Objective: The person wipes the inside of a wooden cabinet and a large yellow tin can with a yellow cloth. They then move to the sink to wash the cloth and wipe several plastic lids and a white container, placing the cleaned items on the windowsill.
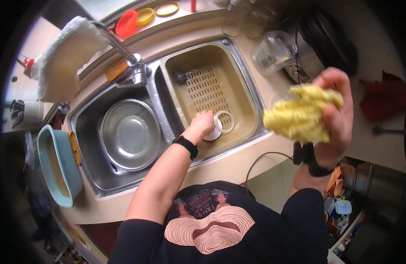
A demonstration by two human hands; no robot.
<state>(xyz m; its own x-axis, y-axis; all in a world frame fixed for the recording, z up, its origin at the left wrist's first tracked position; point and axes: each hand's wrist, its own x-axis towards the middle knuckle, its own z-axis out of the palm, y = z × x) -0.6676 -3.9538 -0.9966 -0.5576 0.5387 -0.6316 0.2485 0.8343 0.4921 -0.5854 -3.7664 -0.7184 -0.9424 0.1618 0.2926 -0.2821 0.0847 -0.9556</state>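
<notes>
My left hand point(203, 123) reaches into the beige plastic basin point(251, 99) in the right sink bowl. It is at a white round lid point(213, 134), with its fingertips partly hidden, so whether it grips the lid is unclear. Beside the lid, a pale ring point(232, 121) overlaps its edge. A crumpled yellow cloth point(297, 115) is in my right hand point(338, 112), raised over the counter right of the sink. The basin has a slotted bottom, and a dark metal scourer point(180, 78) lies near its far left corner.
A round metal bowl point(105, 132) sits in the left sink bowl, under the faucet point(137, 71). Left of the sink stands a light blue plastic tub point(76, 181). A clear plastic jar point(267, 56) and a dark red cloth point(382, 97) lie on the right counter. Lids line the back ledge.
</notes>
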